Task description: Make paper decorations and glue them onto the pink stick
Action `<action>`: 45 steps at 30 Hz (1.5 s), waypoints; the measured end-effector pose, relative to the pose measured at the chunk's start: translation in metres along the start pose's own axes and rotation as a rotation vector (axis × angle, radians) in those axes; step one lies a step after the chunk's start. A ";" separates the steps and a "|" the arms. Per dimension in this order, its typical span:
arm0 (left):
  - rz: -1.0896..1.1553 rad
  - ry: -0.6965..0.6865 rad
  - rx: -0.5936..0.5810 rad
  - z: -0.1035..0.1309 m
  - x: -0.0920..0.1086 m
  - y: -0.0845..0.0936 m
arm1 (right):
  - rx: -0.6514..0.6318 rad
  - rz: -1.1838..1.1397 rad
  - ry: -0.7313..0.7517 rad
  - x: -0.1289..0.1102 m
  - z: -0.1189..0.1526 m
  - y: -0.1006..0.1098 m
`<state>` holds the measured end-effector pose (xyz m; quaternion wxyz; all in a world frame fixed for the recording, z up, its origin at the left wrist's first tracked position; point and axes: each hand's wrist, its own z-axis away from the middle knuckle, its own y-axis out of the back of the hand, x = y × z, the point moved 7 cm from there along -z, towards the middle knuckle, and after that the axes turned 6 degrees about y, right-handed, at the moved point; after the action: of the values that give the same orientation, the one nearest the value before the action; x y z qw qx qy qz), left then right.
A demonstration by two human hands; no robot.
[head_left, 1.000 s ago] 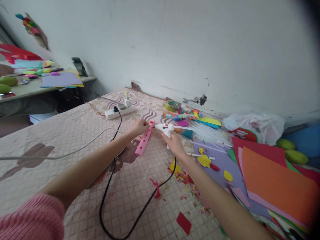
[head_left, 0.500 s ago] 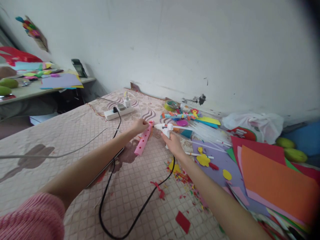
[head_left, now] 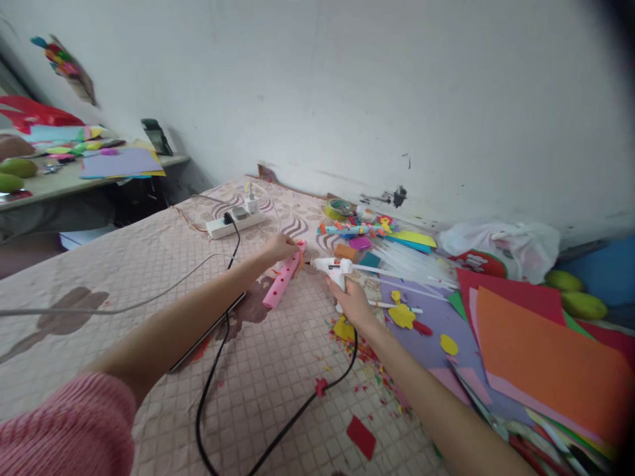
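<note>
A pink tube with a row of red dots (head_left: 282, 283) lies slanted on the patterned tablecloth (head_left: 278, 370). My left hand (head_left: 280, 247) is at its far end, fingers pinched together at the tube's tip; whatever is between the fingertips is too small to make out. In my right hand (head_left: 351, 295) is a white glue gun (head_left: 333, 266), its nozzle pointing left, a short gap from the tube. A clear glue stick extends from the gun's rear, and its black cord (head_left: 297, 415) loops over the cloth.
A power strip (head_left: 235, 223) stands behind my left hand. Right of my right hand lie clear glue sticks (head_left: 414, 261), purple foam (head_left: 426, 330), orange sheets (head_left: 546, 363) and scissors (head_left: 479, 400). Colored scraps (head_left: 367, 354) and a red piece (head_left: 362, 437) lie nearer.
My right hand and the glue gun have moved right and slightly nearer, away from the tube. The black cord has shifted right. The left hand is nearly still at the tube's end.
</note>
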<state>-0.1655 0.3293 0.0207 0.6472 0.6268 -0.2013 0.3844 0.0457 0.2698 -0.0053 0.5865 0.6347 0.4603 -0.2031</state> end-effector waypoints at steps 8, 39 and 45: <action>-0.020 0.041 -0.004 -0.002 0.000 -0.003 | -0.028 -0.035 -0.009 -0.005 0.013 0.005; -0.086 0.013 -0.040 -0.009 -0.005 -0.013 | -0.630 -0.391 0.064 -0.012 0.010 0.024; -0.105 -0.006 -0.054 -0.010 -0.006 -0.016 | -0.505 -0.390 -0.064 0.000 -0.036 0.007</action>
<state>-0.1597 0.3390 0.0048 0.6825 0.6199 -0.1805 0.3426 0.0415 0.3041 0.0065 0.6898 0.3622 0.5903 -0.2110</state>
